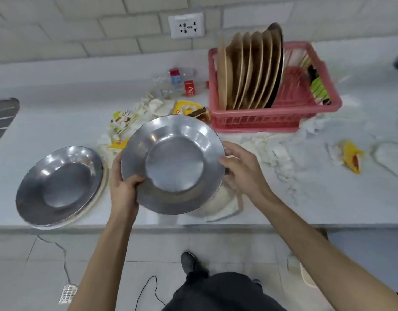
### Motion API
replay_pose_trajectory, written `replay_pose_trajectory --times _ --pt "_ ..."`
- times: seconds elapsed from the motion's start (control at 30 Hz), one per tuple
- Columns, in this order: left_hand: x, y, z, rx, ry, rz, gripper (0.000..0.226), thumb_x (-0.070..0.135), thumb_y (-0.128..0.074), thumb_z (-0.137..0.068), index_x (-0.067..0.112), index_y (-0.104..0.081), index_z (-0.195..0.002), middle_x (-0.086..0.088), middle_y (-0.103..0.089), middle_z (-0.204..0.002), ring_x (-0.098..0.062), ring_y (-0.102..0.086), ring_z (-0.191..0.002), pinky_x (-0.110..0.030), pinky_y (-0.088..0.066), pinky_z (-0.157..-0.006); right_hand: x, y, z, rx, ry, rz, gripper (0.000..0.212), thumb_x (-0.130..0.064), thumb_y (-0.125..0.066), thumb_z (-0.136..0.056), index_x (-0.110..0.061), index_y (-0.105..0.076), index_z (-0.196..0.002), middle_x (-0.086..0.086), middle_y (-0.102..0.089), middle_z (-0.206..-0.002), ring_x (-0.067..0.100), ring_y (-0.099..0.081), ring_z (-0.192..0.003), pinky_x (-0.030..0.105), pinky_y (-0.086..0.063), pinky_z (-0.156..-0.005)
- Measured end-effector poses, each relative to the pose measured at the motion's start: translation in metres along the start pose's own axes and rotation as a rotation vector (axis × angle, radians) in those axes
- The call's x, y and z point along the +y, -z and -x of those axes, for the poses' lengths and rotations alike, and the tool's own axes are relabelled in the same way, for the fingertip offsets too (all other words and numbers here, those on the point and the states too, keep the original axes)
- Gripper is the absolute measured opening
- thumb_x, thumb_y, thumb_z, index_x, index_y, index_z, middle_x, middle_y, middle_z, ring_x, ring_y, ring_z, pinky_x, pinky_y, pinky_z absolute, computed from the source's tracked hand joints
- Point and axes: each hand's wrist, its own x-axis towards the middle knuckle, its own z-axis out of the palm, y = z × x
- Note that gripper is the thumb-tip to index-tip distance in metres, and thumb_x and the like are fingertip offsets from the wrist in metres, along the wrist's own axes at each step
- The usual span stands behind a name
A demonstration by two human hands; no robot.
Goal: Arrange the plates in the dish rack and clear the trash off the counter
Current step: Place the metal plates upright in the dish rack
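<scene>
Steel plate point(173, 164) held tilted above the front of the counter point(58, 122), gripped by both hands.
Left hand point(124, 189) clasps the lower-left rim and right hand point(242, 173) clasps the right rim. Behind, to the right, the pink dish rack point(276, 122) holds tan plates point(249, 70) upright. Stacked steel plates point(58, 187) lie to the left. Wrappers point(122, 120), crumpled tissues point(276, 153) and plastic bottles point(182, 79) litter the counter.

Two steel plates show: a held plate point(173, 164) and a left plate point(58, 185). There is one pink rack point(276, 122). In it stand about six tan plates point(245, 70) and one dark plate point(276, 93). There are two bottles: a clear bottle point(182, 74) and a cola bottle point(193, 87).
</scene>
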Motion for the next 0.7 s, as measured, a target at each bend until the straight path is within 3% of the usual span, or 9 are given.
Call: replay_pose_trajectory --times 0.07,0.17,0.27,0.4,0.47,0.53,0.63,0.7 --pt "-0.014 -0.036 0.025 -0.030 0.022 -0.018 0.074 -0.009 -0.056 -0.068 0.023 -0.053 -0.134 0.001 -0.068 -0.118 -0.017 -0.066 -0.100 -0.026 -0.057 -0.072 -0.001 0.039 0.016 0.024 0.059 0.009 0.049 0.003 -0.057 -0.089 -0.020 -0.060 -0.132 0.003 -0.068 -0.101 0.014 -0.070 -0.089 0.023 -0.054 -0.073" --pt "-0.038 -0.084 0.058 -0.067 0.070 0.016 0.070 -0.010 -0.056 -0.076 0.021 -0.050 -0.138 0.003 -0.066 -0.119 -0.016 -0.066 -0.103 -0.024 -0.056 -0.072 -0.004 0.089 0.033 0.049 0.115 0.033 0.068 -0.007 -0.067 -0.079 -0.028 -0.050 -0.141 0.001 -0.063 -0.125 0.011 -0.066 -0.104 0.023 -0.054 -0.080" --pt "-0.052 -0.124 0.085 -0.103 0.117 0.061 0.072 -0.003 -0.059 -0.070 0.018 -0.049 -0.138 -0.003 -0.064 -0.125 -0.019 -0.064 -0.109 -0.028 -0.054 -0.078 -0.007 0.126 0.042 0.049 0.118 0.035 0.075 -0.003 -0.069 -0.083 -0.035 -0.040 -0.145 -0.012 -0.055 -0.133 -0.003 -0.058 -0.112 0.020 -0.051 -0.089" --pt "-0.059 -0.167 0.113 -0.108 0.094 0.004 0.067 -0.005 -0.062 -0.078 0.019 -0.045 -0.139 0.001 -0.063 -0.124 -0.020 -0.062 -0.114 -0.029 -0.053 -0.082 -0.019 0.164 0.047 0.013 0.132 0.196 0.080 0.000 -0.061 -0.089 -0.035 -0.024 -0.151 -0.041 -0.040 -0.127 -0.027 -0.041 -0.112 0.000 -0.038 -0.087" --pt "-0.061 -0.185 0.124 -0.161 0.125 0.000 0.065 0.000 -0.065 -0.082 0.024 -0.045 -0.139 0.003 -0.064 -0.124 -0.016 -0.066 -0.108 -0.026 -0.056 -0.073 -0.033 0.182 0.044 0.050 0.149 0.309 0.078 0.004 -0.055 -0.089 -0.034 -0.026 -0.150 -0.031 -0.049 -0.125 -0.019 -0.050 -0.109 0.003 -0.040 -0.086" --pt "-0.065 -0.201 0.130 -0.256 0.177 -0.056 0.065 0.017 -0.070 -0.076 0.027 -0.047 -0.136 0.004 -0.065 -0.122 -0.016 -0.070 -0.100 -0.029 -0.057 -0.065 -0.054 0.201 0.035 0.115 0.169 0.465 0.078 0.005 -0.051 -0.087 -0.032 -0.028 -0.152 -0.010 -0.054 -0.130 0.003 -0.057 -0.107 0.016 -0.044 -0.091" --pt "-0.068 -0.225 0.128 -0.430 0.235 -0.158 0.064 0.032 -0.069 -0.076 0.029 -0.048 -0.136 0.002 -0.067 -0.120 -0.018 -0.070 -0.096 -0.036 -0.057 -0.062 -0.088 0.227 0.020 0.184 0.222 0.653 0.078 0.005 -0.049 -0.082 -0.027 -0.033 -0.152 0.004 -0.051 -0.142 0.021 -0.050 -0.127 0.030 -0.041 -0.104" --pt "-0.065 -0.243 0.120 -0.538 0.222 -0.211 0.064 0.041 -0.066 -0.081 0.032 -0.043 -0.141 0.002 -0.066 -0.124 -0.017 -0.069 -0.103 -0.036 -0.058 -0.066 -0.113 0.240 0.010 0.223 0.233 0.740 0.076 0.003 -0.049 -0.082 -0.026 -0.035 -0.151 0.007 -0.053 -0.141 0.024 -0.048 -0.130 0.028 -0.040 -0.102"
